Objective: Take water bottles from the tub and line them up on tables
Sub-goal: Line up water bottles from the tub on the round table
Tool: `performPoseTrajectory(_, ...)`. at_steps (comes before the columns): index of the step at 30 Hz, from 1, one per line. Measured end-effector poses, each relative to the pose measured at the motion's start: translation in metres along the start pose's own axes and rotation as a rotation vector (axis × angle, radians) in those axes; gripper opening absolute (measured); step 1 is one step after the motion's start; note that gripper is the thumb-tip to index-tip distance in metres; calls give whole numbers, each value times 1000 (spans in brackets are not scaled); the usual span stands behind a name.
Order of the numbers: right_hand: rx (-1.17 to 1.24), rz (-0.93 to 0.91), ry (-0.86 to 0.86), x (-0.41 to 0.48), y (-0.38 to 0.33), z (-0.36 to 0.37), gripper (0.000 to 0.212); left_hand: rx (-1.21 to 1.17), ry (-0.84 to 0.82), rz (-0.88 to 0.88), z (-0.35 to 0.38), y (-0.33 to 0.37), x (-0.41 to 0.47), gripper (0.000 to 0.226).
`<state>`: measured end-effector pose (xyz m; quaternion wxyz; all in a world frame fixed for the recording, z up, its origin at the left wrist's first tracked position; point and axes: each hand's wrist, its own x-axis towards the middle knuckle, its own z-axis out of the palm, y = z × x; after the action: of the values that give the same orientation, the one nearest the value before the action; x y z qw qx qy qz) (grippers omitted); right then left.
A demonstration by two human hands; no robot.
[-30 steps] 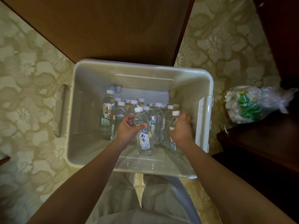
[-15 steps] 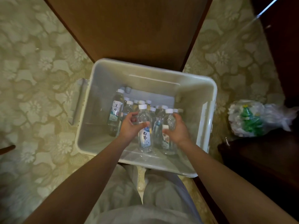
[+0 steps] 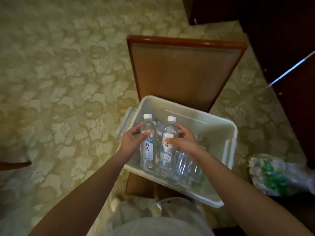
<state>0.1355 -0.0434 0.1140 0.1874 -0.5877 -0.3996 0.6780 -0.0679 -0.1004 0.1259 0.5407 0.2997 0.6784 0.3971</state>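
A white plastic tub [image 3: 219, 126] stands on a chair seat in front of me, with several clear water bottles [image 3: 185, 166] still inside. My left hand [image 3: 132, 142] grips one white-capped bottle [image 3: 148, 150] upright, lifted above the tub's left side. My right hand [image 3: 185, 142] grips a second white-capped bottle [image 3: 167, 147] right beside the first. Both bottles carry white labels with dark characters.
The chair's brown padded back [image 3: 184, 68] rises just beyond the tub. A clear plastic bag of green and clear bottles [image 3: 274, 176] lies at the right. Dark wooden furniture [image 3: 281, 40] fills the upper right. Patterned carpet [image 3: 59, 82] spreads to the left.
Both hands have lifted their bottles up out of the cluster in the tub. The view has shifted, so the tub now sits lower and the chair back shows whole.
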Motion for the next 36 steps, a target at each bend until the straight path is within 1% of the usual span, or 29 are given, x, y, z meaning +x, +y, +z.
performPoseTrajectory(1, 6, -7, -12, -4, -8, 9, 67, -5, 12, 18, -10, 6, -4, 68)
performPoseTrajectory(4, 33, -47, -65, -18, -34, 39, 54, -41, 30, 56, -45, 23, -21, 51)
performPoseTrajectory(5, 45, -62, -92, -23, -43, 52, 53, -54, 44, 71, -59, 28, -27, 50)
performPoseTrajectory(7, 44, -96, -148, -34, -61, 81, 52, -72, 75, 104, -88, 39, -43, 57)
performPoseTrajectory(9, 11, -138, -194, -45, -77, 113, 51, -89, 98, 137, -121, 48, -58, 71)
performPoseTrajectory(10, -1, -158, -213, -52, -85, 131, 51, -103, 108, 149, -140, 53, -65, 71)
performPoseTrajectory(13, -22, -222, -255, -70, -102, 186, 56, -129, 139, 187, -197, 62, -86, 51)
performPoseTrajectory(16, -16, -280, -284, -85, -113, 239, 54, -158, 173, 193, -251, 66, -105, 54)
performPoseTrajectory(22, -58, -339, -397, -103, -128, 339, 51, -175, 279, 179, -349, 69, -146, 36)
performPoseTrajectory(24, -65, -352, -432, -105, -134, 369, 50, -192, 316, 180, -377, 69, -159, 36)
performPoseTrajectory(28, -90, -361, -487, -104, -146, 422, 53, -220, 399, 189, -426, 67, -174, 56)
performPoseTrajectory(31, -121, -348, -540, -90, -159, 450, 58, -233, 438, 210, -452, 71, -173, 50)
performPoseTrajectory(34, -152, -344, -577, -73, -178, 470, 54, -229, 479, 232, -470, 81, -160, 40)
performPoseTrajectory(36, -158, -346, -590, -57, -194, 480, 52, -206, 501, 239, -483, 90, -144, 40)
